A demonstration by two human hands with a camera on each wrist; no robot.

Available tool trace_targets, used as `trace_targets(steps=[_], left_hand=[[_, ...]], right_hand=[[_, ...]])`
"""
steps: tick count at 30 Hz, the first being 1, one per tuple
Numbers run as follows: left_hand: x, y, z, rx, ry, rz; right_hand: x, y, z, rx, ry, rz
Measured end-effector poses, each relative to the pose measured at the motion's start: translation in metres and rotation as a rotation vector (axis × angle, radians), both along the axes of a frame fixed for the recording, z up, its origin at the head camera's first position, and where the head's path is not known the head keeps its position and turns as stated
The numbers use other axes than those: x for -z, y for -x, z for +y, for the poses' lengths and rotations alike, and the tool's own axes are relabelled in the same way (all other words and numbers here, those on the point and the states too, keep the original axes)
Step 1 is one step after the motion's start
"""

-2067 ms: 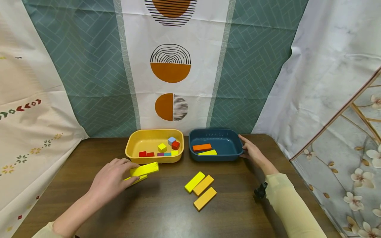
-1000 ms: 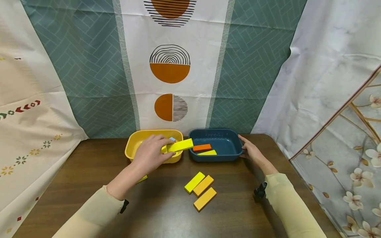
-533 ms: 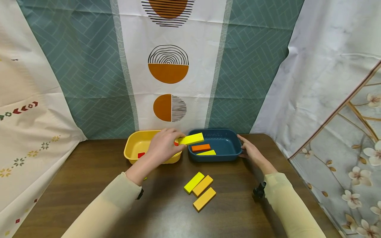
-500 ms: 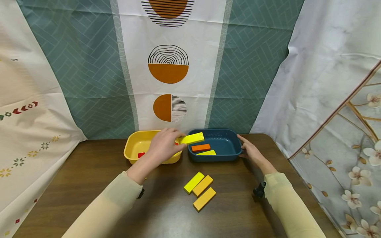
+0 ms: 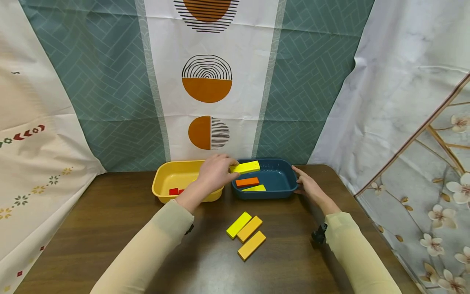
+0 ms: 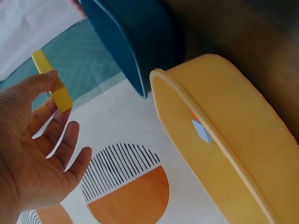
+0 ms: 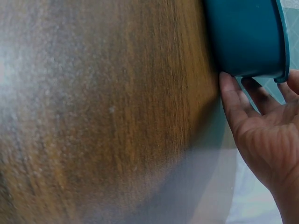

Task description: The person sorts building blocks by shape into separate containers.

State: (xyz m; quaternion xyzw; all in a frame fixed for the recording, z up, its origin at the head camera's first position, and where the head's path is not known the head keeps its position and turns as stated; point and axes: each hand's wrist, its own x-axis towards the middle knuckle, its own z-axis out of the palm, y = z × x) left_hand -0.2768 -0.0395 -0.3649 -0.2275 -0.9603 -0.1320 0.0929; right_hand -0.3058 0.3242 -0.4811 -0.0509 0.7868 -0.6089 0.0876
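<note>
Head view: The left hand [image 5: 217, 173] grasps a yellow block [image 5: 247, 167] between thumb and fingers, above the left part of the blue bin [image 5: 268, 195]. Change: the block has moved across from the yellow bin [image 5: 169, 199] to this position. Judgement: the carry is near its end, but the block is not yet set down. The blue bin contains an orange block [image 5: 247, 182] and a second yellow block [image 5: 254, 188]. The right hand [image 5: 312, 188] is unclenched and rests against the right end of the blue bin. A third yellow block [image 5: 238, 225] and two amber blocks [image 5: 251, 246] lie on the table [image 5: 92, 228]. Difference from two seconds earlier: the carried block was then low, in front of the yellow bin; the right hand and the three loose blocks keep their places.

Left wrist view: The thumb presses the carried block; the outer fingers spread loosely. The block touches neither bin. A light-blue cube [image 6: 202, 131] shows inside the yellow bin.

Right wrist view: The fingers, mostly straight, meet the blue bin's outer wall near its base. The thumb is partly cut off at the edge
</note>
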Motion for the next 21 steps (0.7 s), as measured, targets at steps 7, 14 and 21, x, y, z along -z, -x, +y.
trace_targets(steps=[7, 14, 21], left_hand=[[0.004, 0.01, 0.018, 0.015, 0.048, -0.033], [0.011, 0.017, 0.03, 0.014, 0.073, -0.049], [0.016, 0.021, 0.036, 0.005, 0.115, -0.091]], right_hand=[[-0.001, 0.0, -0.001, -0.003, 0.012, -0.003], [-0.001, -0.001, 0.0, -0.018, 0.008, 0.002], [0.0, -0.001, 0.0, -0.011, 0.003, -0.004]])
